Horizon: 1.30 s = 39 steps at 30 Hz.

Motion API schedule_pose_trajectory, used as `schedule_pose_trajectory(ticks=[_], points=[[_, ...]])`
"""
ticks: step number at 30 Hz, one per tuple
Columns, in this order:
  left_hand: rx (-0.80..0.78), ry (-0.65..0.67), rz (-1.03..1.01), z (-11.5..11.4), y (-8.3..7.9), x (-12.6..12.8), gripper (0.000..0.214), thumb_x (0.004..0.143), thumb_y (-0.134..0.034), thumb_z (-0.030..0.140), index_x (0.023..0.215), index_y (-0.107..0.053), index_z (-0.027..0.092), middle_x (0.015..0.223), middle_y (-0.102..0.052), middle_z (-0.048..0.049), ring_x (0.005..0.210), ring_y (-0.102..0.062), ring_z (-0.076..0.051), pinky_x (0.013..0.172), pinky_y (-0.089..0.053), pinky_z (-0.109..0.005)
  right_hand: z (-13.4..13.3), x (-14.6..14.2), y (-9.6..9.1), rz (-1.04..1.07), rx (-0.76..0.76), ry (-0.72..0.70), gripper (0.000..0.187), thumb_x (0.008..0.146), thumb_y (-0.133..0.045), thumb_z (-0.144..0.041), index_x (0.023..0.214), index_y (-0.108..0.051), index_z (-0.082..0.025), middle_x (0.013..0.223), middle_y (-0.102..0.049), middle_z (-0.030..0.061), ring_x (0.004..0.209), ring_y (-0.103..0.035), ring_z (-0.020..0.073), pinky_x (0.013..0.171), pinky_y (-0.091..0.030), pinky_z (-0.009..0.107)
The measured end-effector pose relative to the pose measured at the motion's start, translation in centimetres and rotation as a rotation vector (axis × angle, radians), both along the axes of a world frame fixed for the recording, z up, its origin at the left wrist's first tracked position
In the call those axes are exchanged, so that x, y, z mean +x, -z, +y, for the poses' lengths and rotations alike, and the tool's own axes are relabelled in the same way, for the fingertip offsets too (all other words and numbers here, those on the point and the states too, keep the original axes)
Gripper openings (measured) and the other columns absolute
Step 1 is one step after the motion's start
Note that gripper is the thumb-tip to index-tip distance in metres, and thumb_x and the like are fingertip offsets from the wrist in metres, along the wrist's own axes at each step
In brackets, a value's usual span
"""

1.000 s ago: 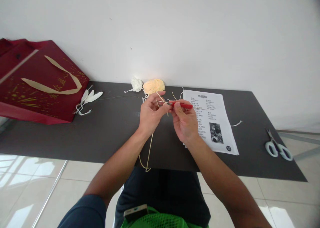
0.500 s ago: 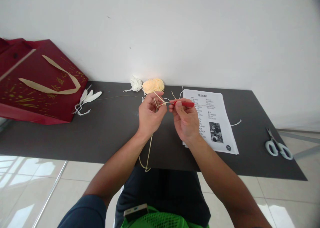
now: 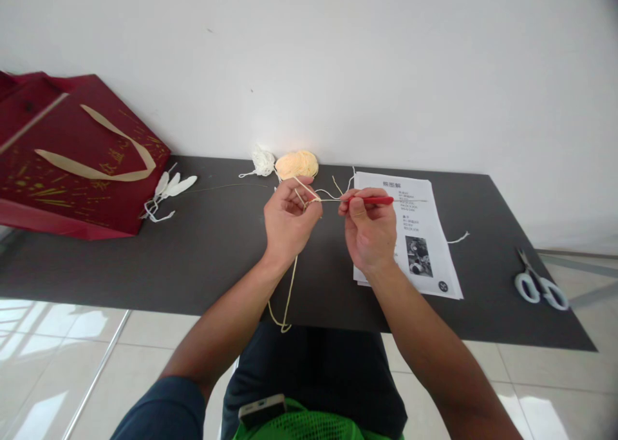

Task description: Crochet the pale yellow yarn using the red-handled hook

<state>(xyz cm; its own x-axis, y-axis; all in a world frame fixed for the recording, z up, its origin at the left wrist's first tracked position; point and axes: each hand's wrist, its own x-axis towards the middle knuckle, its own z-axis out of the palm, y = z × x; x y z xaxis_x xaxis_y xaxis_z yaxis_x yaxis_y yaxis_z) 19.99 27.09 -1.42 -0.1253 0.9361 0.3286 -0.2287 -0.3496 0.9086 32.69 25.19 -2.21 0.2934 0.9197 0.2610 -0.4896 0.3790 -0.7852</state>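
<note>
My left hand (image 3: pixel 291 218) pinches a small piece of cream yarn (image 3: pixel 313 200), with strands looped over its raised fingers. A tail of this yarn hangs from the hand down past the table's front edge. In my right hand (image 3: pixel 371 228) is a crochet hook with a red handle (image 3: pixel 376 201), held sideways between thumb and fingers. A taut line, either the hook's shaft or drawn-out yarn, spans the gap between my hands. Behind the left hand lie a pale orange yarn ball (image 3: pixel 297 164) and a white yarn ball (image 3: pixel 263 161).
Printed sheets (image 3: pixel 429 234) lie under and beside my right hand. Scissors (image 3: pixel 539 282) rest near the dark table's (image 3: pixel 217 234) right end. A red gift bag (image 3: pixel 82 163) stands at the left, beside small white crocheted pieces (image 3: pixel 171 186). A white wall rises behind.
My right hand has moved a little to the right with the crochet hook, widening the gap to my left hand. The left hand has hardly moved and still pinches the yarn.
</note>
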Motion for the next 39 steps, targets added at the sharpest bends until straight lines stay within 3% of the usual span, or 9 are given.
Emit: schedule_pose_trajectory(ticks=[8,17,24,32,39], points=[[-0.025,-0.041,0.027,-0.2,-0.1,-0.1,0.035,0.070,-0.074,0.009,0.103,-0.070,0.021,0.075,-0.068,0.0033,0.061,-0.058,-0.008,0.057,-0.047,-0.022,0.0,0.1,0.8,-0.108,0.111,0.047,0.017,0.086,-0.084,-0.028,0.094,-0.068,-0.029,0.092,-0.076,-0.0038,0.076,-0.069,0.0110,0.073,-0.058,0.028],[-0.040,-0.174,0.107,-0.4,-0.1,-0.2,0.030,0.069,-0.075,0.009,0.097,-0.070,0.022,0.070,-0.065,0.0053,0.059,-0.056,-0.008,0.059,-0.044,-0.022,-1.2,-0.5,0.7,-0.373,0.198,0.232,0.012,0.090,-0.079,-0.023,0.096,-0.072,-0.030,0.096,-0.079,0.0000,0.088,-0.076,0.0175,0.078,-0.064,0.037],[-0.018,-0.221,0.084,-0.5,0.2,-0.1,0.025,0.071,-0.076,0.010,0.093,-0.069,0.022,0.073,-0.066,0.0051,0.061,-0.056,-0.008,0.062,-0.046,-0.023,-1.7,-0.9,1.1,-0.522,0.315,0.314,0.019,0.092,-0.075,-0.019,0.102,-0.074,-0.035,0.100,-0.082,0.0000,0.088,-0.078,0.0199,0.076,-0.066,0.042],[0.019,-0.243,0.086,-0.3,0.6,-0.2,0.021,0.074,-0.077,0.011,0.091,-0.069,0.021,0.075,-0.066,0.0050,0.062,-0.057,-0.007,0.064,-0.047,-0.023,-1.6,-0.5,2.2,-0.603,0.392,0.275,0.034,0.091,-0.074,-0.016,0.113,-0.075,-0.042,0.110,-0.083,-0.0005,0.098,-0.079,0.0221,0.079,-0.068,0.045],[-0.080,-0.213,-0.012,0.1,1.0,0.0,0.026,0.071,-0.079,0.011,0.093,-0.069,0.021,0.070,-0.067,0.0066,0.060,-0.058,-0.007,0.064,-0.048,-0.022,-1.4,0.2,2.4,-0.737,0.457,0.242,0.042,0.090,-0.074,-0.013,0.118,-0.076,-0.044,0.116,-0.083,-0.0001,0.101,-0.080,0.0241,0.081,-0.070,0.048]])
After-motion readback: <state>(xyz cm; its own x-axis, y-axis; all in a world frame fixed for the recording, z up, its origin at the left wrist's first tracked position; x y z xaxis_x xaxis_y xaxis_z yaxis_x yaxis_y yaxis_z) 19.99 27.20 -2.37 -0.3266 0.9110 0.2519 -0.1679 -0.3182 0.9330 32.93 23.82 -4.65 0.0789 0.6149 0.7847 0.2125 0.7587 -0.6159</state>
